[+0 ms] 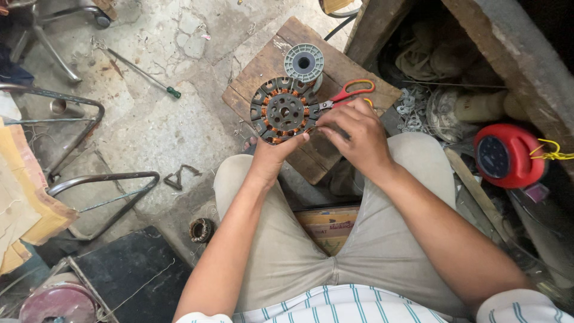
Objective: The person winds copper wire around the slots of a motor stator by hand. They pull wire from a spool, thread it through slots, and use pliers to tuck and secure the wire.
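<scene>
Hands: left hand (pixel 272 154) cradles stator (pixel 283 110); right hand (pixel 354 131) pinches its rim.

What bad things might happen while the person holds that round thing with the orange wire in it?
The left hand props the motor stator on the edge of a wooden board, so it may slip off. The right hand works at its thin copper windings, which might snap or poke fingers. The orange-handled scissors lie right beside that hand and might nick it.
</scene>
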